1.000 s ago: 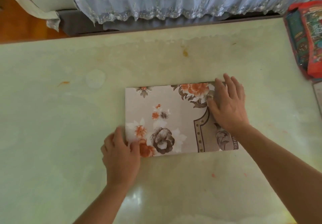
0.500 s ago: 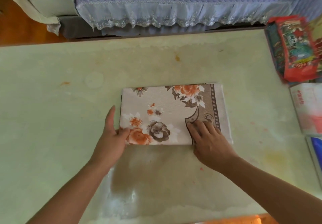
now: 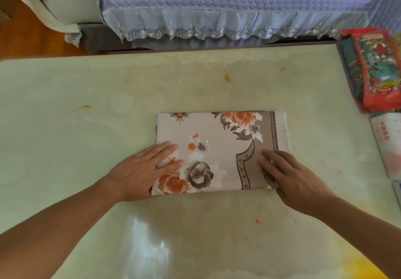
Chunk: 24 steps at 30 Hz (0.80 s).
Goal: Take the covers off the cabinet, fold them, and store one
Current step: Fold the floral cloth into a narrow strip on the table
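Observation:
A floral cover (image 3: pixel 219 146), beige with orange and brown flowers, lies folded into a flat rectangle in the middle of the pale green table (image 3: pixel 86 131). My left hand (image 3: pixel 143 170) rests flat on its near left corner, fingers straight and pointing right. On the near right corner lies my right hand (image 3: pixel 286 174), fingers stretched out over the brown border pattern. Neither hand grips the cloth.
A sofa with a quilted blue cover and lace trim (image 3: pixel 217 18) stands just beyond the table's far edge. Red and green packets (image 3: pixel 373 68) and a white packet (image 3: pixel 388 144) lie along the right edge. Wooden floor shows at far left.
My left hand has moved from the cover's left edge onto its top and now lies flat. My right hand slid a little right along the near edge. The cover stays in place.

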### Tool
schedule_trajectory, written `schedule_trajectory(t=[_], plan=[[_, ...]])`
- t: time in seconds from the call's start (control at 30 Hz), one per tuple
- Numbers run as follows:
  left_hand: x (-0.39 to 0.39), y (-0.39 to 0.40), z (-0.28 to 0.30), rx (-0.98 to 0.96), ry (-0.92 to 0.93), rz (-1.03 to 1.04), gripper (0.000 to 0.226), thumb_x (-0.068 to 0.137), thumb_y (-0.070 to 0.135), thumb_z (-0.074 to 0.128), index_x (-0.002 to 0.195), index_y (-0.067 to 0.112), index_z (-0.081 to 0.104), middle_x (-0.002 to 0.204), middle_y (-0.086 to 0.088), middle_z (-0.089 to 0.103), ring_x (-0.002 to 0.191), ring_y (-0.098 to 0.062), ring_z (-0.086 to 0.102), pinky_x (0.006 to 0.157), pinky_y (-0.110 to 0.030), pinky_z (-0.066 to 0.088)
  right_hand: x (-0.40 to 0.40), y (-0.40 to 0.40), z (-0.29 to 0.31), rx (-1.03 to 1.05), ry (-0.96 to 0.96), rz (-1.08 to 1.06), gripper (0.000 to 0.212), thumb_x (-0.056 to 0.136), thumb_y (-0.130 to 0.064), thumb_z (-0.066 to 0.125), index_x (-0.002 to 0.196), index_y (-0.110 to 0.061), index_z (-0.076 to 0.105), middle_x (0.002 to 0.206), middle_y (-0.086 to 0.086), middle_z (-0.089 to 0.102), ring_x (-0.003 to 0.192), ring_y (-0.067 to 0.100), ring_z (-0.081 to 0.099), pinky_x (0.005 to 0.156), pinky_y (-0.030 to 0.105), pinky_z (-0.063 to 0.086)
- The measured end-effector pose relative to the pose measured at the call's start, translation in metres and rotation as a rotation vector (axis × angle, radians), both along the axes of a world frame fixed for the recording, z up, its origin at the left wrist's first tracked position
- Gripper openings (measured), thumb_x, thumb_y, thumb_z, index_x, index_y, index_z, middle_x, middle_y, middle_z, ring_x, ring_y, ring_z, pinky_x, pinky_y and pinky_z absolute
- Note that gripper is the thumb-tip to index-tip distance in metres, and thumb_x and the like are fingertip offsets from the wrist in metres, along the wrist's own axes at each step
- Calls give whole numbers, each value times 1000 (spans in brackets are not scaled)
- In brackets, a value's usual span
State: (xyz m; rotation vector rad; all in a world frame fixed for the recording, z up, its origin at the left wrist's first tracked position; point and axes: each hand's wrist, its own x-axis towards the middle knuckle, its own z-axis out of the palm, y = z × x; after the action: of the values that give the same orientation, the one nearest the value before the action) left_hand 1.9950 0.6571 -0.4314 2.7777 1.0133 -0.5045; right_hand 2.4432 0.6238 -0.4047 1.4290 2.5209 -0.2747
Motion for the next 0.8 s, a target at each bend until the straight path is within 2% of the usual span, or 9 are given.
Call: schedule_trajectory(t=[0.03,0.1,0.2,0.33,0.43,0.5,0.63,0.7,0.8], plan=[[0,-1,-1,2,15,19,80,97,69,39,162,31,15,170,-14,7,158,-29,2,124,-42,12,5,3,0,-3,6,-31,75,79,-19,71,149,-11,46,151,16,43,134,38,43,100,48,53],[2,-8,-4,56,-20,26,70,99,40,43,163,25,18,169,-16,12,157,-33,9,123,-44,20,9,8,-3,1,27,-95,79,72,-14,76,146,-9,50,145,19,47,127,40,47,85,48,60],[6,-30,-3,95,-84,57,71,89,9,28,159,16,31,163,-20,29,150,-39,29,116,-49,39,1,4,-8,40,52,-103,77,69,-10,75,143,-5,53,142,20,49,124,41,48,79,48,61],[4,-34,-2,87,-100,62,70,89,9,31,159,15,32,161,-20,32,147,-41,36,114,-50,42,-8,0,-11,57,102,-151,71,73,-6,70,142,-4,54,142,19,51,125,41,48,77,50,62],[-5,-17,-3,-6,-146,160,89,80,16,70,160,23,30,163,-12,32,144,-34,41,113,-44,43,0,8,-9,44,171,-142,70,70,-4,67,139,-7,58,141,12,55,125,34,51,82,47,61],[-10,-4,-3,-49,-201,237,99,71,12,84,157,24,36,159,-9,38,139,-32,46,110,-43,45,16,16,-5,30,215,-94,69,68,-4,70,136,-9,61,142,5,57,125,30,54,91,44,58],[-8,0,-7,-3,-352,239,71,82,28,77,147,18,53,155,-3,47,135,-26,51,115,-33,36,53,32,-7,-10,213,-6,72,66,-15,83,135,-19,64,142,-5,58,126,24,56,103,40,50],[-6,-3,-9,-61,-538,357,59,87,43,62,140,18,60,149,2,54,133,-21,53,115,-27,35,51,36,-3,-94,345,-204,65,68,-17,92,125,-33,67,131,-9,65,118,20,62,100,33,50],[3,-1,-1,-241,-782,670,40,92,41,56,125,25,71,132,15,67,123,-11,60,106,-18,43,42,50,12,-401,658,-809,24,76,-23,87,94,-37,78,97,-10,75,89,8,65,81,18,49]])
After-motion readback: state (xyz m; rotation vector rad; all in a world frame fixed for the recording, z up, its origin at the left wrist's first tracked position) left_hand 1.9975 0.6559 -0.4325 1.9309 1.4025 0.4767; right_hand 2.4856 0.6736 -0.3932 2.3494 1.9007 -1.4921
